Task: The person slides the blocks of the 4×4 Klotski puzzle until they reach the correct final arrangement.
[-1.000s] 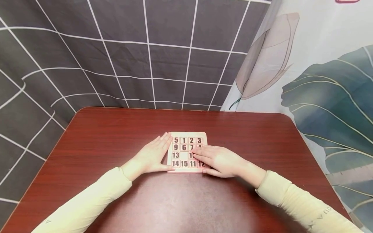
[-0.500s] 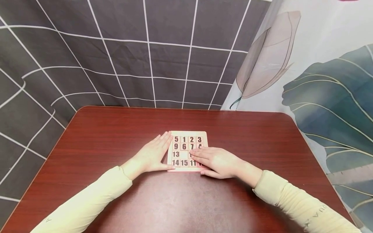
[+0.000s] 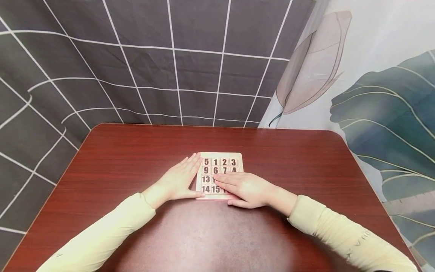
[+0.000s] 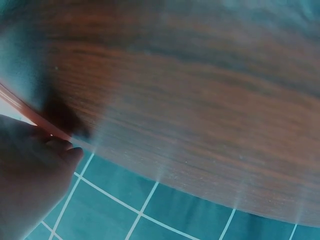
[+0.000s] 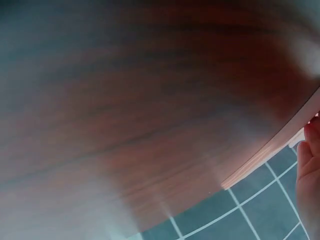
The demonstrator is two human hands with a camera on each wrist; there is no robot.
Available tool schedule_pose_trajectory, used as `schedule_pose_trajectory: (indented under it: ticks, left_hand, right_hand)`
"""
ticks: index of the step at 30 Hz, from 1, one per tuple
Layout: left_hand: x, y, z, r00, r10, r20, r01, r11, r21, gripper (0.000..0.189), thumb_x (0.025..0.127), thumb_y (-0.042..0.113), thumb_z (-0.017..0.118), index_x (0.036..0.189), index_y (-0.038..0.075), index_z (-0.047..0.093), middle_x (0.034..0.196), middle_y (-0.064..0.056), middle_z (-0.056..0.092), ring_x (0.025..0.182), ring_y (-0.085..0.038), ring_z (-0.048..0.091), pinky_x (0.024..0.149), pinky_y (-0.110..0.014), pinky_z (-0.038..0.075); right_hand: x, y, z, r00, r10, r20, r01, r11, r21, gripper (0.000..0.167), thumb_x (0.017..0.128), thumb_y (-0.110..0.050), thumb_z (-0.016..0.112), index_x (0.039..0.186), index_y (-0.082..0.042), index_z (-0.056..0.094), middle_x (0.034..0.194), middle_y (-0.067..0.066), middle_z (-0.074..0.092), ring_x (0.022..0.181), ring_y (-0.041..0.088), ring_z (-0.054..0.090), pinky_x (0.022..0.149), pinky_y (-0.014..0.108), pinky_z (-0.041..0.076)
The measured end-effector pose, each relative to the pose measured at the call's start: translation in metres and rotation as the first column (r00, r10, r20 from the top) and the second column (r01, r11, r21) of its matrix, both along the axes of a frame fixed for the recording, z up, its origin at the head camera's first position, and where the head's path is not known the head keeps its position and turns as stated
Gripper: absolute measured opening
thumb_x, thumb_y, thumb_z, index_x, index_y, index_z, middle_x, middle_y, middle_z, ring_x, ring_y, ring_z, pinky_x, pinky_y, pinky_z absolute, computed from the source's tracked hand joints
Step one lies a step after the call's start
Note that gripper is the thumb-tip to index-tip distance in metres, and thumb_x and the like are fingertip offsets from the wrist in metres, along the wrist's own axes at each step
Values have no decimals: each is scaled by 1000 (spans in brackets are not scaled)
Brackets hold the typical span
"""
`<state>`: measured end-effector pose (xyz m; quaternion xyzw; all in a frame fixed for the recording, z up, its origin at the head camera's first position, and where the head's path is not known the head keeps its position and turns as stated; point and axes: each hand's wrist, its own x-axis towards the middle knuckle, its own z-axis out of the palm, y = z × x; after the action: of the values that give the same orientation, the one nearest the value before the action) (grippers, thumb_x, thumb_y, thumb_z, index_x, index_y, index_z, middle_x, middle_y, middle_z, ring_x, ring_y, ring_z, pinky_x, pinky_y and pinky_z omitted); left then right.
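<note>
A square number slide puzzle with a pale frame lies flat on the table. Its top row reads 5, 1, 2, 3. My left hand rests along the left edge, fingers straight at the upper corner, thumb on the lower corner. With straight fingers, my right hand lies across the right part of the tiles, fingertips on a partly covered tile right of the 13. That hand hides the lower right tiles. Both wrist views catch the puzzle's side edge, beside the left hand and the right hand.
The reddish-brown wooden table extends around the puzzle on all sides. A dark curtain with white grid lines hangs behind it, and a pale leaf-patterned curtain at the right.
My right hand has moved left over the puzzle, and the tile under its fingertips has slid left into the gap beside the 13. The left hand stays in place.
</note>
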<state>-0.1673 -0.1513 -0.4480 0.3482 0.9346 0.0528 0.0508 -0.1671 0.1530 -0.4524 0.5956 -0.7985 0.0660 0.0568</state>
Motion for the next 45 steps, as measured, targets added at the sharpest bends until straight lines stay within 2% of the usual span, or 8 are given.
schedule_pose_trajectory:
  ticks: [6, 13, 19, 23, 31, 36, 45]
  left_hand:
    - [0, 1, 0, 1000, 0, -11, 0, 1000, -1, 116, 89, 71, 68, 163, -9, 28, 173, -26, 26, 163, -38, 27, 134, -49, 29]
    - [0, 1, 1, 1000, 0, -31, 0, 1000, -16, 119, 87, 74, 68, 163, -9, 29, 172, -26, 29, 162, -38, 29, 133, -49, 30]
    - [0, 0, -1, 999, -5, -34, 4, 1000, -16, 121, 86, 75, 69, 163, -10, 29, 172, -26, 30, 162, -38, 29, 133, -49, 31]
    - [1, 0, -2, 999, -1, -35, 1, 1000, -16, 121, 86, 75, 69, 163, -10, 29, 172, -27, 29, 162, -38, 29, 133, -49, 31]
    - [-1, 1, -2, 999, -8, -34, 7, 1000, -14, 121, 86, 74, 69, 163, -10, 29, 172, -27, 28, 162, -38, 29, 133, -49, 31]
    - [-1, 1, -1, 1000, -3, -21, 3, 1000, -15, 121, 86, 74, 69, 163, -10, 28, 173, -27, 26, 163, -38, 27, 133, -48, 30]
    - [0, 0, 0, 1000, -10, 0, 10, 1000, 11, 118, 87, 70, 71, 162, -11, 29, 172, -28, 27, 162, -40, 28, 133, -50, 31]
  right_hand:
    - [3, 2, 8, 1000, 7, -13, -7, 1000, -11, 64, 100, -38, 70, 152, -3, 56, 160, 11, 56, 147, 25, 56, 122, 41, 47]
    - [12, 20, 14, 1000, 12, -29, -13, 999, -35, 67, 96, -36, 76, 151, -2, 57, 157, 13, 58, 146, 27, 57, 120, 43, 50]
    - [22, 31, 10, 997, 39, -74, -40, 999, -14, 66, 96, -38, 75, 149, -2, 60, 152, 13, 63, 142, 27, 61, 117, 43, 52]
    - [23, 32, 6, 996, 43, -80, -42, 999, 14, 65, 99, -39, 72, 150, -2, 58, 153, 13, 63, 143, 25, 61, 118, 42, 51]
    - [18, 32, 8, 995, 29, -91, -28, 1000, 10, 65, 98, -39, 73, 149, -3, 59, 152, 12, 64, 142, 26, 61, 117, 42, 52]
    - [11, 29, 8, 998, 11, -69, -10, 1000, 12, 64, 98, -38, 72, 150, -2, 58, 154, 13, 61, 144, 27, 59, 119, 42, 51]
    - [0, 28, 5, 996, 4, -88, -5, 1000, -13, 57, 102, -36, 68, 148, -3, 61, 151, 13, 64, 142, 26, 61, 119, 43, 51]
